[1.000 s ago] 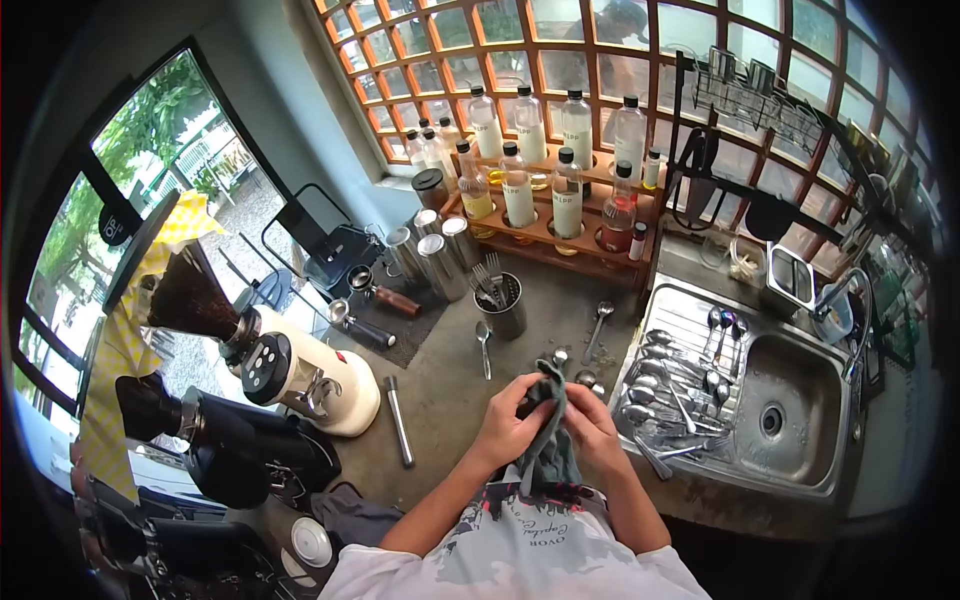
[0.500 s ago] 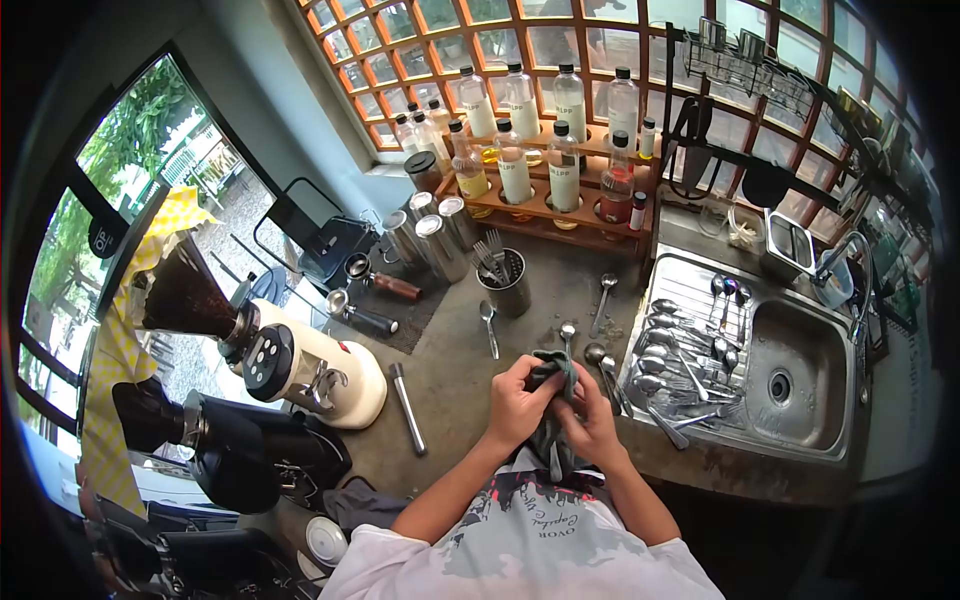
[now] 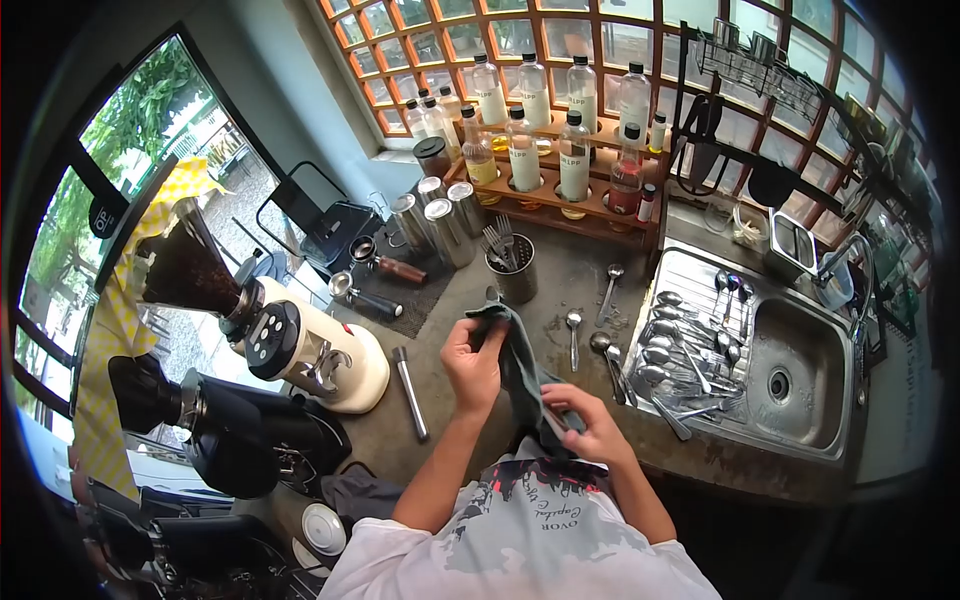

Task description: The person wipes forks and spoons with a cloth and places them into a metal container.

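Observation:
A dark grey-green cloth (image 3: 520, 358) hangs stretched between my two hands, in front of my shirt. My left hand (image 3: 474, 365) is closed on its upper end, with the thumb pressed against the fabric. Lower down, my right hand (image 3: 592, 428) is closed around the cloth's other part; a narrow pale edge shows at its fingers, too unclear to name. Just beyond the cloth a spoon (image 3: 574, 338) lies on the counter, and another spoon (image 3: 610, 293) is farther back. More spoons (image 3: 601, 343) lie close together to the right of my hands.
Many spoons and forks cover the drainboard (image 3: 690, 262) beside the sink basin (image 3: 782, 405). A perforated metal cup (image 3: 514, 278) holds forks. Behind it stands a wooden bottle rack (image 3: 545, 205). Left are a tamper-like metal rod (image 3: 410, 395), portafilters (image 3: 375, 300) and a cream grinder (image 3: 345, 370).
My hands have moved apart, drawing the bunched cloth out lengthwise. The left hand went up and left, the right hand slightly down. The view has shifted a little.

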The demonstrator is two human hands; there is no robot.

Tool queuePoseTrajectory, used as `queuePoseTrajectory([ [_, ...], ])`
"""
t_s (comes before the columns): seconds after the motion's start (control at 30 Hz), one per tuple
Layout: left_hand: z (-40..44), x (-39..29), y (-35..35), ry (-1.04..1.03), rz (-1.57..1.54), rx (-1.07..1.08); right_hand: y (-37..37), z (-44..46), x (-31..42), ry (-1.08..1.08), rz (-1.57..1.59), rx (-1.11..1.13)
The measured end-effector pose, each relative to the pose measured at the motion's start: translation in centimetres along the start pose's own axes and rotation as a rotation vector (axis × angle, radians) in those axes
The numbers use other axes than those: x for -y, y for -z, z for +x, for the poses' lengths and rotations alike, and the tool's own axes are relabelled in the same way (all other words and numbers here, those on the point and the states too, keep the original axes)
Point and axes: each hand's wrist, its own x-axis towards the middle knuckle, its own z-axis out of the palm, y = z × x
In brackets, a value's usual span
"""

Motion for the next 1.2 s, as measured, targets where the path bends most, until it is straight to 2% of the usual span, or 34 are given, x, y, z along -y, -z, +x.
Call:
queuePoseTrajectory([
  [0.1,-0.1,-0.1,0.4,-0.035,0.113,-0.015,-0.9,-0.3,0.2,-0.232,-0.026,0.083],
  [0.27,0.0,0.2,1.2,-0.101,0.307,-0.026,-1.0,0.4,0.9,-0.159,-0.099,0.059],
  [0.3,0.1,0.6,1.2,-0.104,0.305,-0.026,-1.2,0.2,0.4,-0.134,-0.129,0.114],
  [0.4,0.5,2.2,1.4,0.031,0.183,-0.042,-1.5,0.3,-0.2,-0.082,-0.184,0.223],
  [0.5,1.1,3.0,0.5,0.112,0.109,-0.154,-1.7,0.5,1.0,-0.236,-0.109,0.336],
  [0.57,1.1,3.7,0.6,0.147,0.071,-0.216,-2.3,0.5,1.5,-0.283,-0.104,0.326],
  [0.67,1.1,3.9,0.9,0.483,-0.282,-0.132,-2.9,0.8,1.7,-0.372,-0.103,0.304],
  [0.7,1.0,3.7,0.8,0.484,-0.281,-0.137,-3.1,0.8,1.6,-0.345,-0.089,0.232],
  [0.77,0.2,3.0,0.1,0.438,-0.292,-0.185,-3.4,0.6,1.2,-0.295,-0.058,0.089],
  [0.83,-0.7,3.1,-0.6,0.417,-0.296,-0.214,-3.4,0.4,0.3,-0.302,-0.091,0.04],
  [0.93,-2.8,4.6,-0.8,0.327,-0.212,-0.086,-2.8,0.3,-0.9,-0.308,-0.161,-0.066],
  [0.97,-2.7,4.2,-0.7,0.328,-0.209,-0.087,-2.5,0.2,-1.1,-0.334,-0.144,-0.098],
  [1.03,-2.2,2.5,-0.4,0.215,-0.128,0.046,-2.1,0.3,-1.4,-0.382,-0.111,-0.157],
  [1.1,-1.4,1.6,0.8,0.16,-0.084,0.106,-1.9,0.6,-0.8,-0.39,-0.099,-0.115],
  [1.2,0.2,0.5,3.7,-0.036,0.473,0.276,-1.8,1.2,0.3,-0.4,-0.079,-0.029],
])
